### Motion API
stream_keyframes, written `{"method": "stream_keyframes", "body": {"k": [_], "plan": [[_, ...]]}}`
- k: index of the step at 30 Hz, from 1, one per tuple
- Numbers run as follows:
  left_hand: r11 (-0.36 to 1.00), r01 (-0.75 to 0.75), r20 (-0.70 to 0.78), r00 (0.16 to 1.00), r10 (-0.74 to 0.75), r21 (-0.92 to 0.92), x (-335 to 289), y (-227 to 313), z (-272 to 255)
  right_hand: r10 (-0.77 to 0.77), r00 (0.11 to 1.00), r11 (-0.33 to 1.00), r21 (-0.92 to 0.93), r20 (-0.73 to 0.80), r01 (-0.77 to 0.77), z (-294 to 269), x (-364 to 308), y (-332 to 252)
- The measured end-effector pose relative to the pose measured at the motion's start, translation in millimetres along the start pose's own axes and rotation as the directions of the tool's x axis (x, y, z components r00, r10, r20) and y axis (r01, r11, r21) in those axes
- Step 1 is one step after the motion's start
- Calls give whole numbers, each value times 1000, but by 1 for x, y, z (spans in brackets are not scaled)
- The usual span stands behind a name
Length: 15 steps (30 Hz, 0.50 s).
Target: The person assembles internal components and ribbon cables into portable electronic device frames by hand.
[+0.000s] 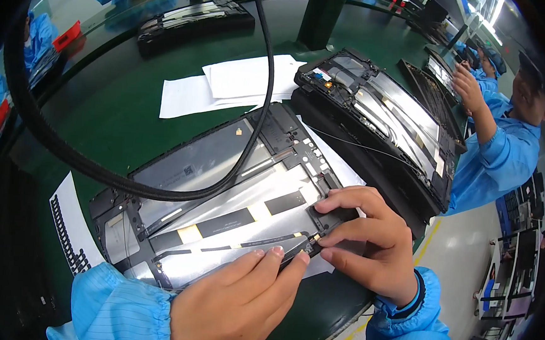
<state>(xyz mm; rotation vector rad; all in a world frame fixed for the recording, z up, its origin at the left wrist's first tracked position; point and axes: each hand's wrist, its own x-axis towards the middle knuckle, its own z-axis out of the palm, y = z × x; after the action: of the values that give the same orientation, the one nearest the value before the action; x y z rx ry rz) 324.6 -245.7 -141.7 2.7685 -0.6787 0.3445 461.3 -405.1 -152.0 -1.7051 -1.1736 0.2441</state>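
Observation:
An opened flat electronic device, probably a tablet or laptop housing, with large silver panels (pixel 190 167) lies tilted before me. A thin black ribbon cable (pixel 255 241) with gold-coloured patches runs along its near side. My left hand (pixel 241 303) rests with its fingers stretched out, their tips on the device's near edge beside the cable. At the device's right edge, my right hand (pixel 369 240) has thumb and forefinger closed together at the cable's right end. What sits between those fingertips is too small to make out.
A black cord (pixel 271 75) loops over the device. White sheets (pixel 247 80) lie behind it. Another opened device (pixel 384 108) rests on a black block at right; a further one (pixel 194 22) stands far left. A person in blue (pixel 508 142) works at right. Black strips on paper (pixel 69 225) lie left.

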Motion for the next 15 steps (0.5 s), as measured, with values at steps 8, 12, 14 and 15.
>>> {"method": "stream_keyframes", "body": {"k": [8, 12, 14, 15], "plan": [[1000, -6, -28, 1000, 5, -13, 0, 0, 3, -56, 998, 980, -190, 16, 58, 2, 1, -8], [1000, 0, -8, 1000, 0, -5, 0, 0, 0, -74, 996, 975, -207, 42, 81, 3, 2, -6], [1000, 5, -10, 1000, -5, -14, 0, 0, 1, -99, 994, 959, -263, 46, 107, 3, 2, -5], [1000, 8, -16, 1000, -9, -22, 1, -1, 0, -98, 994, 959, -262, 44, 106, 2, 2, -5]]}}
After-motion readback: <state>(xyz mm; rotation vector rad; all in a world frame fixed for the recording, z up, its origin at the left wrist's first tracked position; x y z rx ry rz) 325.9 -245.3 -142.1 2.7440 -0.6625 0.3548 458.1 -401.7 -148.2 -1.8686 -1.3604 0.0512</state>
